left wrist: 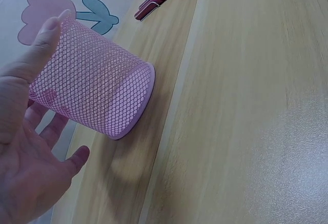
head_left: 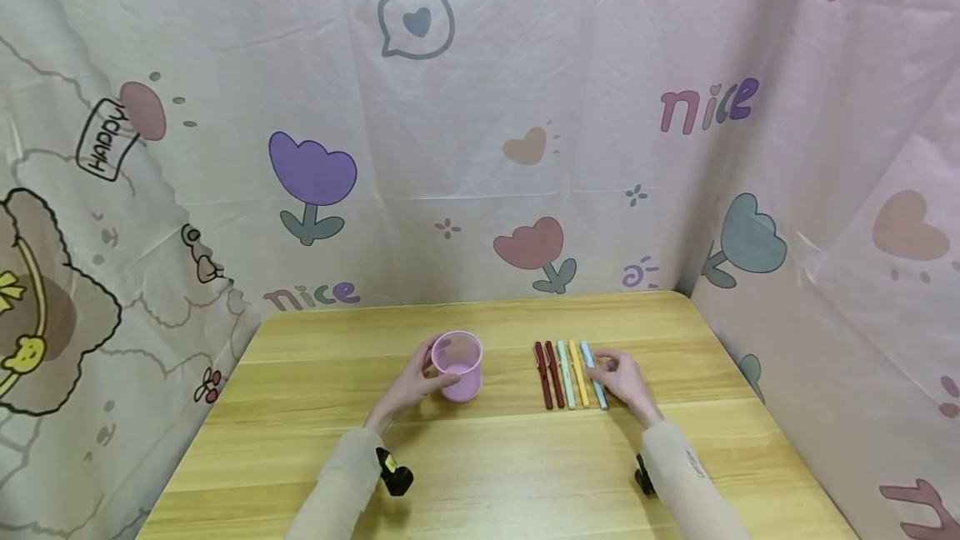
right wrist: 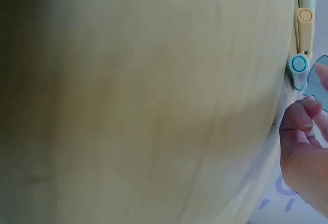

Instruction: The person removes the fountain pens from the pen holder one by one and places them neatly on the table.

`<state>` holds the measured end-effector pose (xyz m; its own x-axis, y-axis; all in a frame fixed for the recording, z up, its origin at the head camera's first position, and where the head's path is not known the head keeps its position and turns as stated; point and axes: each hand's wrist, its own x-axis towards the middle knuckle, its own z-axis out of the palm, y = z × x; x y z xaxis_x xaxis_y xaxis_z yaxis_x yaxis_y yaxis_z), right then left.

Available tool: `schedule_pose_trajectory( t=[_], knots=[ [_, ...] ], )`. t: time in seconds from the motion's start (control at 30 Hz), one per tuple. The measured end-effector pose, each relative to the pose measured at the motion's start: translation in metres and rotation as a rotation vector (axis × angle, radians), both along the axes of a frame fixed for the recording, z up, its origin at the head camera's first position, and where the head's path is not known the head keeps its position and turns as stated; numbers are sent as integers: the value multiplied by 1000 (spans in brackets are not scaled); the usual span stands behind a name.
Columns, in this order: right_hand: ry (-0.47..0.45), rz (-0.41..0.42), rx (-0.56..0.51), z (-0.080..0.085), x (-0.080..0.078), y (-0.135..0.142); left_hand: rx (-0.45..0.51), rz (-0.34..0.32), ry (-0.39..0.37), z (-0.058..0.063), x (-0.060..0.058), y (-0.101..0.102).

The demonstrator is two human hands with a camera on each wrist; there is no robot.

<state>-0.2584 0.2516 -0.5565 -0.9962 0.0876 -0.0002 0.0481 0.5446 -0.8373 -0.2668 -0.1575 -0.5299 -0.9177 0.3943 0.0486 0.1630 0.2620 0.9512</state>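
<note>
My left hand (head_left: 414,386) grips a pink mesh pen cup (head_left: 462,373), with the thumb along its near side and the fingers around the far side. In the left wrist view the cup (left wrist: 95,75) shows its diamond mesh and solid rim, and nothing shows inside it. To its right lies a row of clip pens: dark red pens (head_left: 554,373), a light green pen (head_left: 566,373), a yellow pen (head_left: 579,373) and a light blue pen (head_left: 597,386). Bent loosely, my right hand (head_left: 621,377) has its thumb and forefinger right at the light blue pen.
The wooden table (head_left: 495,473) carries the cup and the pens. Behind it and along both sides hangs a printed cloth (head_left: 450,132). A black wrist camera (head_left: 394,473) is strapped by the left sleeve, another wrist camera (head_left: 644,475) by the right.
</note>
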Motion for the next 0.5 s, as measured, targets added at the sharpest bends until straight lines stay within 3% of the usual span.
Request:
schedule_pose_trajectory(
  t=[0.5],
  knots=[
    [95,-54,-26,5,1,7,95,11,-15,-8,1,1]
  ],
)
